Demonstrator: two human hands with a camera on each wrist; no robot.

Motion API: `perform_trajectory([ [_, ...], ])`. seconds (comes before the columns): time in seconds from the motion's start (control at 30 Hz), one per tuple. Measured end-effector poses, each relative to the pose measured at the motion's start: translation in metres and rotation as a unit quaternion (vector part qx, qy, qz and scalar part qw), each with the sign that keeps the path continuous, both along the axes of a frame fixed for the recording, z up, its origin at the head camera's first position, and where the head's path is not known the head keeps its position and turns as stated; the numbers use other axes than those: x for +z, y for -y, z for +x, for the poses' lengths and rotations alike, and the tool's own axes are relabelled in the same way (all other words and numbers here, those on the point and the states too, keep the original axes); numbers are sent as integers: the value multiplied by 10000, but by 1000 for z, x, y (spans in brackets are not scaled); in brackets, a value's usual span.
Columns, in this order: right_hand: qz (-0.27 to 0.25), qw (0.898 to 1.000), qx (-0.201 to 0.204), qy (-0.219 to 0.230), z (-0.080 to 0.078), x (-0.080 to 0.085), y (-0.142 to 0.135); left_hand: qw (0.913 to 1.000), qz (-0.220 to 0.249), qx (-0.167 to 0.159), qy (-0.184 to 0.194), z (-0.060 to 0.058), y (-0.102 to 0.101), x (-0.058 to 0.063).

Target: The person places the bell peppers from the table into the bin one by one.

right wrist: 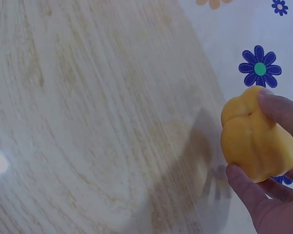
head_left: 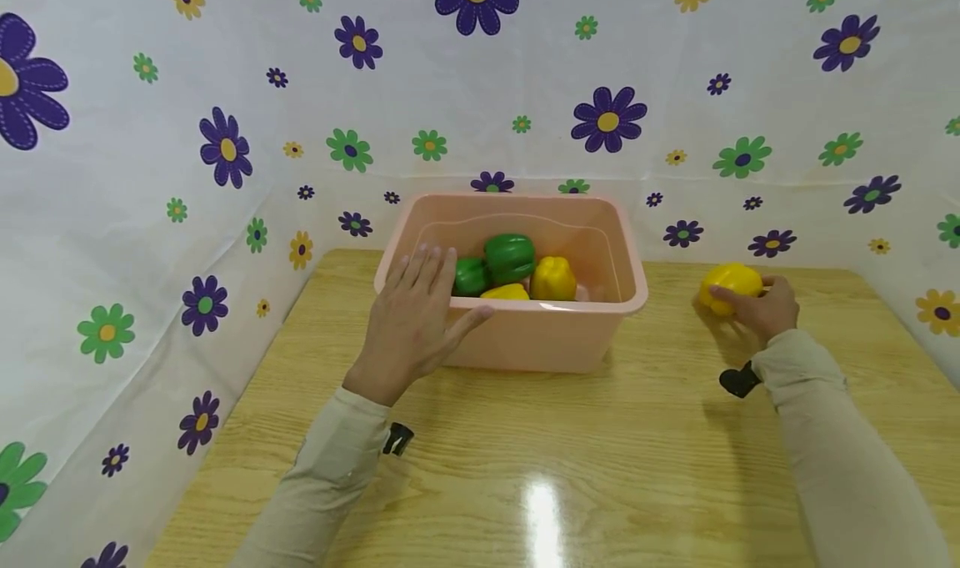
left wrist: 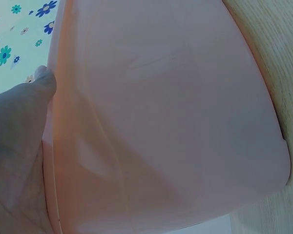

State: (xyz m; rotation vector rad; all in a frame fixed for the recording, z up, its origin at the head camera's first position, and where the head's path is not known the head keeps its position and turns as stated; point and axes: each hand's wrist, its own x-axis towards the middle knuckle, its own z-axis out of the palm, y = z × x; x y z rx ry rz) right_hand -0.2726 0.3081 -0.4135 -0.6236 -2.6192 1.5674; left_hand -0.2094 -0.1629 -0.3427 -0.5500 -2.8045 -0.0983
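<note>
A pink plastic bin stands near the back of the wooden table. My left hand lies over its near left rim with straight fingers; in the left wrist view the thumb rests along that rim. Inside the bin are two green bell peppers and two yellow bell peppers, the front one partly hidden by the rim. Off to the bin's right, my right hand grips another yellow bell pepper between thumb and fingers. Its shadow falls on the tabletop, apart from it in the right wrist view.
The wooden table stretches out in front of the bin, with a bright light reflection near its front. A white flower-printed cloth hangs behind the table and along its sides. Black straps show at both wrists.
</note>
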Motion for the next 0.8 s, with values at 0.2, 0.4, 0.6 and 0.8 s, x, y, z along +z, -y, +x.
perform_trajectory([
  [0.2, -190, 9995, -79, -223, -1, 11, 0, 10000, 70, -29, -5, -1, -1, 2],
  [0.4, -170, 9981, -45, -593, -6, 28, 2, 10000, 23, -17, -57, 0, -1, 2],
  [0.6, -249, 9944, 72, -1023, -8, 52, 13, 9999, -25, -16, -165, 0, -1, 1],
  [0.8, -325, 9907, 161, -1310, -6, 71, 29, 9998, -41, -28, -208, 0, -1, 1],
])
